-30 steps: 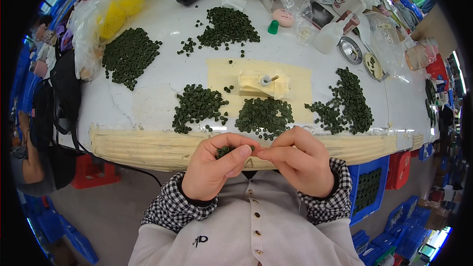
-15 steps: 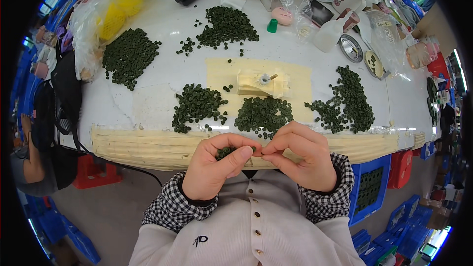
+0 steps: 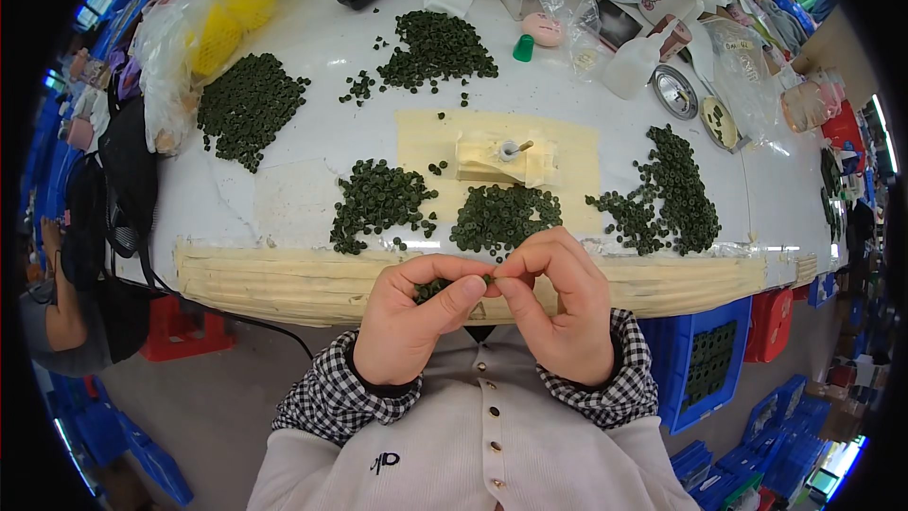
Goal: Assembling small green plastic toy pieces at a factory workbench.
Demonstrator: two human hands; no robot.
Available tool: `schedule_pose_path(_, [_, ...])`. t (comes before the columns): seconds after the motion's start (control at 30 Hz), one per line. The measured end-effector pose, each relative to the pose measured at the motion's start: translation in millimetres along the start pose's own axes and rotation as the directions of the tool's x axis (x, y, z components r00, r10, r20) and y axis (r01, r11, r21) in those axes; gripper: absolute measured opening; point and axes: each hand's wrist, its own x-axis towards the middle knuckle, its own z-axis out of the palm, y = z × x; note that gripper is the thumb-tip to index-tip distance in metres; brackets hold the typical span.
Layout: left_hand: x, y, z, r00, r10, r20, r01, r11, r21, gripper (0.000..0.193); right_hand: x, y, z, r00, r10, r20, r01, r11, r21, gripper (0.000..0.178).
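Small dark green round parts (image 3: 431,290) lie cupped in my left hand (image 3: 409,317), whose thumb and forefinger pinch one of them at the tips. My right hand (image 3: 565,308) meets it there, thumb and forefinger pressed together on the same small part; the fingertips mostly cover it. Both hands are above the table's padded front edge. Just beyond them is a pile of the green ring-like parts (image 3: 506,218), with another pile (image 3: 381,205) to its left. A small taped block with an upright peg (image 3: 507,153) stands behind on a yellowish taped patch (image 3: 426,137).
More green parts are heaped at far left (image 3: 251,106), far middle (image 3: 437,49) and right (image 3: 676,191). A white bottle (image 3: 631,69), a round metal lid (image 3: 673,92) and plastic bags crowd the back right. A blue crate (image 3: 709,360) stands below the table's right side.
My right hand has moved left, bringing its fingertips against the left hand's fingertips at the small green part. The left hand has barely moved.
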Motion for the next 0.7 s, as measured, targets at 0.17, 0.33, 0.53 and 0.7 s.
schedule_pose_path(0.17, [-1,-5,-3,0.999,0.039,-0.014,-0.039,0.999,-0.005,0.017,-2,-3,8,0.995,-0.065,-0.075,0.061,0.996,-0.066,0.013])
schedule_pose_path(0.33, [-1,-3,-4,1.0,0.002,0.016,-0.001,0.998,-0.062,0.017,-6,2,16,0.956,-0.243,-0.162,0.201,0.95,-0.238,0.021])
schedule_pose_path(0.53, [-1,2,-6,0.997,-0.067,0.027,0.069,0.989,-0.129,0.016,-8,5,16,0.92,-0.369,-0.129,0.338,0.917,-0.213,0.03])
schedule_pose_path(0.7, [-1,3,-4,0.999,-0.051,0.017,0.053,0.986,-0.155,0.014,-10,5,13,0.96,-0.269,-0.08,0.261,0.961,-0.092,0.029])
